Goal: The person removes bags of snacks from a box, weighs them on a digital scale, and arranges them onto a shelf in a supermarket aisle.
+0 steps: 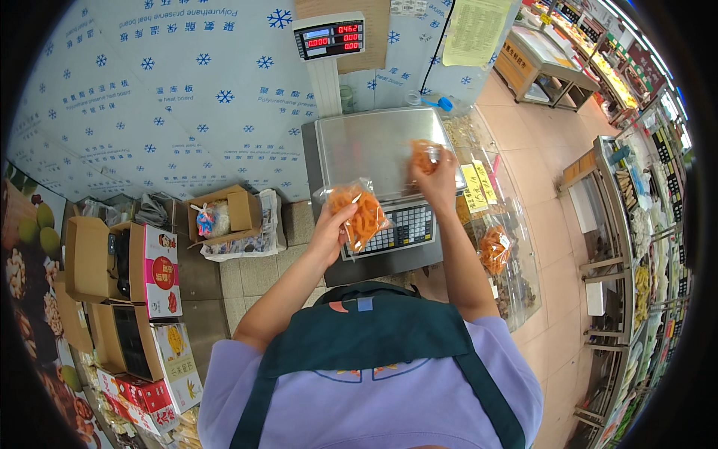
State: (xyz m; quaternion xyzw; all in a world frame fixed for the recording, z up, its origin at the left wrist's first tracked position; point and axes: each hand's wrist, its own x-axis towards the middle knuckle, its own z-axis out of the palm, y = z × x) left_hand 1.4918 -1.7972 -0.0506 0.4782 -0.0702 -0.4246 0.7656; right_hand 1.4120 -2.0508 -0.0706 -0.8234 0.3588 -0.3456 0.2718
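My left hand (331, 230) grips a clear plastic bag of orange, strip-like food (363, 219) in front of the scale's keypad (401, 227). Over the right part of the steel pan of the electronic scale (370, 151), my right hand (437, 177) holds a second bag of orange food (424, 157), blurred and partly behind the fingers. The lit red display (334, 40) stands on a post at the back of the scale. A third such bag, with a white label (495, 250), lies on the clear case to the right.
Clear-lidded food bins (519, 280) with yellow handwritten signs (477, 185) border the scale on the right. An insulated panel wall (185, 101) rises behind it. Open cardboard boxes (90, 252) and a newspaper-lined crate (269, 224) stand left. Stocked shelves (634, 247) line the far right.
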